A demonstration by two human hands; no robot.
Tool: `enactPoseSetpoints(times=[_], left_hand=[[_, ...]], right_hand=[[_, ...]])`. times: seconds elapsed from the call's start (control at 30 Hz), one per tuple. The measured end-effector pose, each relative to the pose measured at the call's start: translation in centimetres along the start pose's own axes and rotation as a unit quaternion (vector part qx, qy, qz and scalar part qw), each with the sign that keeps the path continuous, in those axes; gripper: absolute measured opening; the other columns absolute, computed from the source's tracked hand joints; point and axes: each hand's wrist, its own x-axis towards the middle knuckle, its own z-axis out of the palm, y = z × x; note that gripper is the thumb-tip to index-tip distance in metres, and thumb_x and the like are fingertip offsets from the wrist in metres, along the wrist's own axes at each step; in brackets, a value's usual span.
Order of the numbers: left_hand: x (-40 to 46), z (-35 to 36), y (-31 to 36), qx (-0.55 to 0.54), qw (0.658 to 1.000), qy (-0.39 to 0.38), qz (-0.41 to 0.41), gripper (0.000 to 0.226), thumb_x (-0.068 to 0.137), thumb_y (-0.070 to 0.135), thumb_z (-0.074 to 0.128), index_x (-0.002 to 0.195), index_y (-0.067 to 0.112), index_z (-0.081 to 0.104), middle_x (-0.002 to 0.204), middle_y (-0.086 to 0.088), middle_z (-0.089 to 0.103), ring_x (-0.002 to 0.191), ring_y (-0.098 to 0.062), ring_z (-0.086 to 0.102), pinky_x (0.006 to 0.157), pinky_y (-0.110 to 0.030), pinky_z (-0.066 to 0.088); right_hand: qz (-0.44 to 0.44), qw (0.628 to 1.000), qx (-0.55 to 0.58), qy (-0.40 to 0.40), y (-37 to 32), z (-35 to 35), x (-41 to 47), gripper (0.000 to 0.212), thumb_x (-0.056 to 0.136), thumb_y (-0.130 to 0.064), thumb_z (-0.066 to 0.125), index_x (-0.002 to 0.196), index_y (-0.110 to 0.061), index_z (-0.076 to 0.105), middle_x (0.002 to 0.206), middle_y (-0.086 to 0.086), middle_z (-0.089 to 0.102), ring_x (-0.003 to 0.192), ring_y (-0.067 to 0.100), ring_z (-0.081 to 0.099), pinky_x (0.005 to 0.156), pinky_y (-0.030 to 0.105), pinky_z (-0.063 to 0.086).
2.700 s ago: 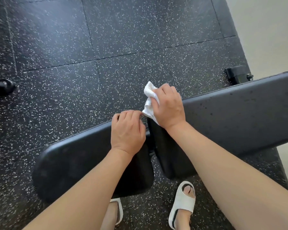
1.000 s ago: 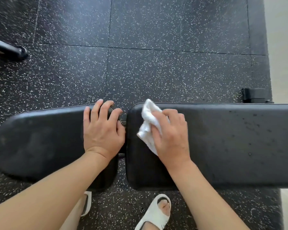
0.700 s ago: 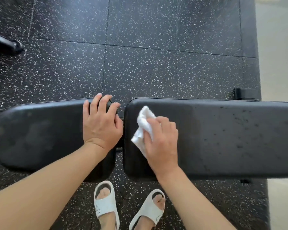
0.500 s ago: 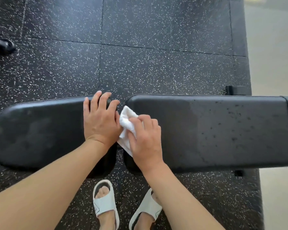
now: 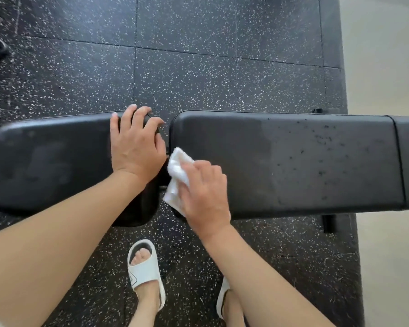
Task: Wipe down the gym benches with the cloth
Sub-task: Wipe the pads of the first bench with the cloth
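A black padded gym bench runs across the view in two parts: a seat pad [image 5: 47,161] on the left and a long back pad [image 5: 305,161] on the right, with a narrow gap between them. My left hand [image 5: 135,147] rests on the right end of the seat pad, fingers curled over its far edge. My right hand [image 5: 203,190] holds a crumpled white cloth [image 5: 177,175] and presses it on the near left corner of the back pad. Dark specks dot the right part of the back pad.
Black rubber floor tiles [image 5: 198,79] with white flecks lie all around. My feet in white slides [image 5: 144,274] stand just in front of the bench. A black bench foot [image 5: 328,223] shows under the right side. Pale flooring [image 5: 387,67] borders the mat at right.
My right hand has drawn the cloth from the far left part of the back pad toward its near left corner. My left hand stays on the seat pad.
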Motion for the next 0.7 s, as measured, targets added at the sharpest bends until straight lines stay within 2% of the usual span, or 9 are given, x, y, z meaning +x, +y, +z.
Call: enactPoseSetpoints(times=[0.1,0.17,0.27,0.33,0.43,0.47,0.53,0.57,0.7], left_hand=[[0.0,0.0,-0.8,-0.026,1.0,0.0,0.018,0.035,0.096,0.024,0.058,0.129,0.018,0.066,0.15,-0.006,0.057,0.151,-0.035,0.039,0.125,-0.061,0.021],[0.2,-0.4,-1.0,-0.055,0.998,-0.018,0.02,0.038,0.097,0.02,0.059,0.134,0.016,0.063,0.151,-0.008,0.056,0.152,-0.035,0.038,0.125,-0.061,0.021],[-0.7,-1.7,-0.1,-0.116,0.993,-0.024,-0.007,0.043,0.095,0.017,0.052,0.137,0.013,0.062,0.15,-0.01,0.056,0.149,-0.035,0.041,0.123,-0.061,0.027],[-2.1,-2.4,1.6,-0.149,0.988,-0.031,-0.019,0.042,0.096,0.011,0.056,0.137,0.014,0.062,0.15,-0.008,0.055,0.15,-0.033,0.039,0.123,-0.063,0.027],[-4.1,-2.4,4.5,-0.171,0.984,-0.045,-0.015,0.042,0.097,0.006,0.058,0.139,0.014,0.061,0.152,-0.005,0.053,0.146,-0.026,0.042,0.126,-0.059,0.023],[-4.4,-2.1,5.4,-0.182,0.982,-0.044,-0.01,0.043,0.098,0.005,0.058,0.14,0.013,0.061,0.153,-0.006,0.053,0.145,-0.025,0.042,0.127,-0.053,0.024],[-4.0,-1.5,7.2,-0.204,0.978,-0.041,-0.008,0.044,0.099,0.004,0.058,0.142,0.009,0.06,0.155,-0.009,0.05,0.147,-0.026,0.04,0.128,-0.039,0.024],[-3.6,-1.1,7.9,-0.205,0.978,-0.04,-0.009,0.044,0.099,0.004,0.057,0.143,0.008,0.06,0.156,-0.011,0.049,0.148,-0.028,0.039,0.128,-0.037,0.024],[-3.2,0.7,11.4,-0.164,0.985,-0.003,-0.046,0.048,0.097,0.014,0.049,0.144,0.009,0.058,0.158,-0.012,0.046,0.148,-0.039,0.036,0.127,-0.05,0.025]], right_hand=[[-0.045,0.998,0.032,-0.025,-3.3,1.4,-0.1,0.022,0.093,-0.024,0.062,0.108,-0.01,0.068,0.109,0.009,0.064,0.085,0.031,0.051,0.069,0.044,0.04],[-0.061,0.997,0.036,-0.031,-1.9,0.6,-0.4,0.024,0.094,-0.024,0.06,0.111,-0.01,0.07,0.109,0.009,0.064,0.086,0.031,0.051,0.069,0.044,0.04],[-0.082,0.995,0.023,-0.051,3.8,-2.4,-2.2,0.032,0.092,-0.023,0.061,0.119,-0.011,0.072,0.112,0.008,0.065,0.087,0.032,0.054,0.07,0.045,0.042],[-0.053,0.998,0.008,-0.031,9.2,-4.8,-3.2,0.034,0.096,-0.024,0.058,0.123,-0.012,0.073,0.115,0.007,0.065,0.088,0.033,0.055,0.074,0.046,0.045],[0.018,1.0,-0.017,0.002,14.9,-7.5,-3.3,0.042,0.11,-0.03,0.039,0.133,-0.013,0.07,0.114,0.007,0.063,0.087,0.034,0.057,0.077,0.049,0.046],[0.032,0.999,-0.02,0.003,15.1,-7.7,-3.5,0.041,0.11,-0.03,0.04,0.135,-0.013,0.068,0.113,0.007,0.062,0.087,0.033,0.056,0.076,0.049,0.046],[0.017,0.999,-0.027,0.001,13.5,-7.3,-4.5,0.038,0.101,-0.025,0.053,0.136,-0.016,0.063,0.113,0.005,0.06,0.086,0.031,0.053,0.073,0.047,0.045],[-0.002,1.0,-0.017,-0.01,12.3,-7.0,-5.3,0.039,0.096,-0.023,0.058,0.134,-0.018,0.061,0.115,0.004,0.058,0.086,0.03,0.051,0.072,0.045,0.043],[-0.013,0.999,0.03,-0.042,10.7,-6.5,-7.2,0.027,0.093,-0.021,0.059,0.118,-0.016,0.069,0.121,0.0,0.06,0.091,0.027,0.053,0.074,0.041,0.04]])
